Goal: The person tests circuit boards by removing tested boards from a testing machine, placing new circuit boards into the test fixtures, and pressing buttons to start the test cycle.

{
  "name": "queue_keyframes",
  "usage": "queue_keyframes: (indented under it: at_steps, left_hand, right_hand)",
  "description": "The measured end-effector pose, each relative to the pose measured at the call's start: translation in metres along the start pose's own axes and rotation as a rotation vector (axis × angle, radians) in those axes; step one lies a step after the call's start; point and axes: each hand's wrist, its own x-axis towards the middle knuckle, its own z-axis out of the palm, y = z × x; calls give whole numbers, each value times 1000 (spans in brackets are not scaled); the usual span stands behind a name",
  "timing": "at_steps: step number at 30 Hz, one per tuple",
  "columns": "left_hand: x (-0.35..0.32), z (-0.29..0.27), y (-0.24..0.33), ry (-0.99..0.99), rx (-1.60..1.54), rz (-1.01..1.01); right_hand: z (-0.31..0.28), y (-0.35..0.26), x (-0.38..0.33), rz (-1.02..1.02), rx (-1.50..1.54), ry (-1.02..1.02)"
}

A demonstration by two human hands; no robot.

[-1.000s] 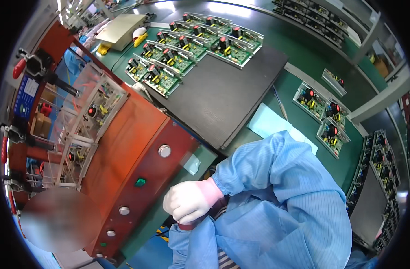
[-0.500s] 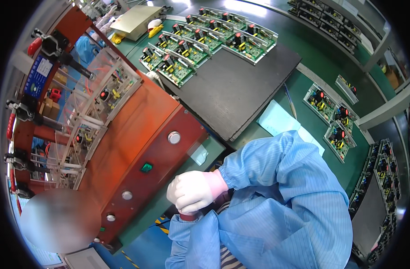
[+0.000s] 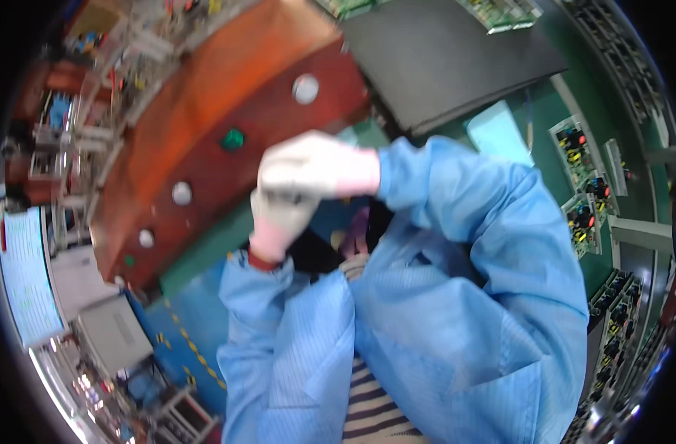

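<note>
In front of the orange-red test fixture, my two white-gloved hands with pink cuffs are together, smeared by motion. My right hand is closed and lies over the fingers of my left hand. A small greyish patch shows where they meet; I cannot make out whether it is an object or a shadow. My left hand's fingers are mostly hidden. Nearest to the hands on the fixture's front panel are a green switch and a round silvery button.
A black mat lies on the green bench beyond my hands, with circuit boards at its far edge. Right of it are a light-blue sheet and more boards. At lower left stand a lit screen and a grey box.
The view has swung down and left. My hands have risen in the picture, and the left hand, mostly hidden before, now shows below the right. The blurred round shape at lower left is gone.
</note>
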Motion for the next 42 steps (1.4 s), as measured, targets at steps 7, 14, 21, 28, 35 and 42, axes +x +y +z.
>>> queue_keyframes:
  at_steps: [7,14,21,28,35,42]
  left_hand:
    - [12,-26,-2,-302,-268,-322]
    - [16,-26,-7,-314,-424,-353]
    - [9,-20,13,-188,-518,-511]
    - [-1,-5,18,4,-454,-390]
    - [7,-4,23,90,-333,-194]
    - [4,2,20,24,-307,-249]
  right_hand:
    - [3,3,2,357,204,-6]
    - [2,6,2,328,186,8]
    - [-1,-7,-3,265,170,9]
    - [7,-8,-6,334,199,-5]
    - [29,3,-15,-117,-375,141]
    - [27,6,-8,-94,-290,138]
